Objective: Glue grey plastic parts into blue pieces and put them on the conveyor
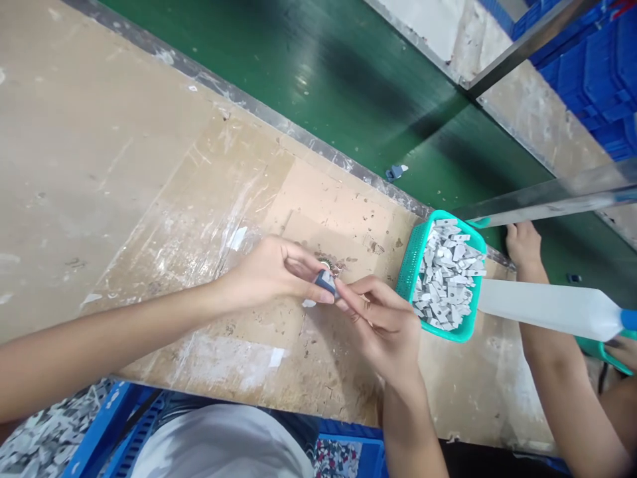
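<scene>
A small blue-and-grey piece is up between the person's two hands, just over the middle of the counter. The left hand has its grip closed on it, thumb on the near side and fingers behind. The right hand has its grip pinched at the other end; whether a separate bit sits between those fingertips, I can't make out from here. Just beside the right hand stands a teal basket heaped with grey pieces, and a white bottle with a blue cap lies just past it. Beyond the counter's far edge runs a green surface with a dark piece lying on it. A co-worker's hand rests by that edge, farther right. Blue crates are stacked at the far right.
</scene>
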The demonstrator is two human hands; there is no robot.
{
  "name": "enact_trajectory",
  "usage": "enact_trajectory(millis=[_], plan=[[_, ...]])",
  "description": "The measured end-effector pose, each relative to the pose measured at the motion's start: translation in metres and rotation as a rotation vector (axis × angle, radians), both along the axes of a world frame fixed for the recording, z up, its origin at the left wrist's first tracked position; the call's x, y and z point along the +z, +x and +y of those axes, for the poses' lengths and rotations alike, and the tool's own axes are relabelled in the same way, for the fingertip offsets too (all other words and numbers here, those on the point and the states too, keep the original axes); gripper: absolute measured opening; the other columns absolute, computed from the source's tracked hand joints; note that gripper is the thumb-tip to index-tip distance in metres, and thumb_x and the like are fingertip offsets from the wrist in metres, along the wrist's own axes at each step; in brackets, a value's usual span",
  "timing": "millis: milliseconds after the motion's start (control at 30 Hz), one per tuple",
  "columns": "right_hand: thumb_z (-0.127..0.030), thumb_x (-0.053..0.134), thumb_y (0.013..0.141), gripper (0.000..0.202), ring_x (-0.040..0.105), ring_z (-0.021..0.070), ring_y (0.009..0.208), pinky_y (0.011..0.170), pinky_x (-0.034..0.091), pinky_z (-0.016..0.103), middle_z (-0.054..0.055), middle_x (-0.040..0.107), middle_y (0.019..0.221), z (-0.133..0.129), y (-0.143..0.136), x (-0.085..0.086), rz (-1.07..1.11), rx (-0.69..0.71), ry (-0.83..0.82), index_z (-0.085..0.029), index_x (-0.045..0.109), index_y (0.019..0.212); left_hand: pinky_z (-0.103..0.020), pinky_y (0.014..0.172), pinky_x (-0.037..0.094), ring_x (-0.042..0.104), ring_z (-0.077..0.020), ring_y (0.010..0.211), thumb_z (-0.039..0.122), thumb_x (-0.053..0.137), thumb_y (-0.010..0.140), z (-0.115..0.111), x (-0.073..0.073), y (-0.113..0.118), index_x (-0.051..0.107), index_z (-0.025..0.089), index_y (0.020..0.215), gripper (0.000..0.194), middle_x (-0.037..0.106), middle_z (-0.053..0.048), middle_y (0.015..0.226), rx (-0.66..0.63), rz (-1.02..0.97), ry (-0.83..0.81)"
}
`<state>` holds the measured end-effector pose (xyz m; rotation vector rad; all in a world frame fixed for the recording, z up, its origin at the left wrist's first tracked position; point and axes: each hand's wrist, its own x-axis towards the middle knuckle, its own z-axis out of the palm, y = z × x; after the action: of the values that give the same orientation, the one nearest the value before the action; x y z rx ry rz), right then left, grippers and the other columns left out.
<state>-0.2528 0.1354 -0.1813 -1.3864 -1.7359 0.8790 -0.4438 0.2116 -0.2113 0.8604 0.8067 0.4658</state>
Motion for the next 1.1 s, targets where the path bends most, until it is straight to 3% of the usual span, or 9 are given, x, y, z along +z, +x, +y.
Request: enact_trajectory(millis=[133,200,400,667,800,900,1000,1033,1100], plan=[[-0.021,0.064,0.088,0.024,0.066,0.0154,0.098,0.084,0.056,0.033,0.003,0.071,0.106,0.022,0.009,0.023,0.061,0.095,-0.146,-0.032,0.072,0.108,-0.016,0.062,0.054,0.067,-0.0123,0.071,0.033,0.085,0.068,-0.003,0.004,0.0,0.077,0.014,0.085,0.027,0.073,-0.007,0.082,-0.081,-0.143,-0.318],[-0.025,0.063,0.089,0.019,0.067,0.0175,0.103,0.09,0.056,0.036,0.002,0.072,0.11,0.031,0.009,0.03,0.166,0.116,-0.201,-0.033,0.074,0.103,-0.017,0.065,0.055,0.067,-0.0128,0.071,0.036,0.083,0.07,-0.004,0.006,-0.001,0.077,0.013,0.087,0.029,0.072,-0.008,0.084,-0.115,-0.224,-0.399],[-0.024,0.063,0.089,0.017,0.07,0.0165,0.097,0.087,0.057,0.031,0.001,0.075,0.103,0.036,-0.004,0.027,0.408,0.129,-0.276,-0.032,0.076,0.095,-0.016,0.064,0.055,0.065,-0.0113,0.067,0.036,0.079,0.075,-0.005,0.014,-0.006,0.076,0.016,0.086,0.023,0.07,-0.004,0.079,-0.068,-0.274,-0.41],[-0.033,0.062,0.09,0.015,0.07,0.0169,0.095,0.084,0.056,0.03,0.0,0.075,0.104,0.024,-0.011,0.009,0.483,0.047,-0.243,-0.033,0.077,0.093,-0.017,0.062,0.054,0.064,-0.0115,0.064,0.032,0.08,0.074,-0.004,0.018,-0.005,0.075,0.013,0.082,0.021,0.071,-0.006,0.079,-0.046,-0.155,-0.408],[-0.036,0.059,0.091,0.021,0.07,0.0184,0.096,0.088,0.055,0.033,0.001,0.075,0.103,0.017,-0.007,0.01,0.323,-0.064,-0.2,-0.031,0.075,0.103,-0.019,0.07,0.053,0.065,-0.0128,0.075,0.038,0.075,0.079,0.003,0.025,0.0,0.075,0.016,0.097,0.029,0.072,-0.008,0.096,-0.125,0.002,-0.227],[-0.037,0.059,0.09,0.025,0.069,0.0195,0.096,0.089,0.053,0.034,0.003,0.075,0.105,0.015,0.021,0.016,0.094,-0.261,-0.086,-0.026,0.073,0.108,-0.027,0.082,0.05,0.065,-0.0194,0.092,0.044,0.073,0.08,0.027,0.033,0.002,0.072,0.017,0.109,0.039,0.071,-0.009,0.109,-0.134,0.173,0.083],[-0.03,0.057,0.09,0.026,0.068,0.0203,0.086,0.084,0.053,0.036,0.006,0.074,0.103,0.018,0.072,0.017,-0.215,-0.514,0.046,-0.021,0.073,0.109,-0.032,0.092,0.045,0.061,-0.0251,0.105,0.049,0.07,0.08,0.077,0.036,0.003,0.071,0.017,0.111,0.045,0.07,-0.007,0.115,0.056,0.534,0.497],[-0.026,0.058,0.089,0.027,0.067,0.0215,0.086,0.084,0.053,0.038,0.008,0.073,0.102,0.02,0.091,0.015,-0.341,-0.558,0.068,-0.019,0.072,0.11,-0.032,0.091,0.045,0.061,-0.0258,0.104,0.05,0.071,0.078,0.099,0.034,0.002,0.071,0.015,0.112,0.048,0.07,-0.007,0.113,0.163,0.671,0.6],[-0.016,0.059,0.084,0.029,0.063,0.0263,0.098,0.092,0.049,0.043,0.01,0.071,0.106,0.027,0.125,0.01,-0.594,-0.532,0.066,-0.016,0.071,0.111,-0.031,0.087,0.045,0.062,-0.0252,0.097,0.051,0.069,0.079,0.143,0.028,0.001,0.066,0.011,0.118,0.055,0.072,-0.006,0.104,0.257,0.837,0.75]])
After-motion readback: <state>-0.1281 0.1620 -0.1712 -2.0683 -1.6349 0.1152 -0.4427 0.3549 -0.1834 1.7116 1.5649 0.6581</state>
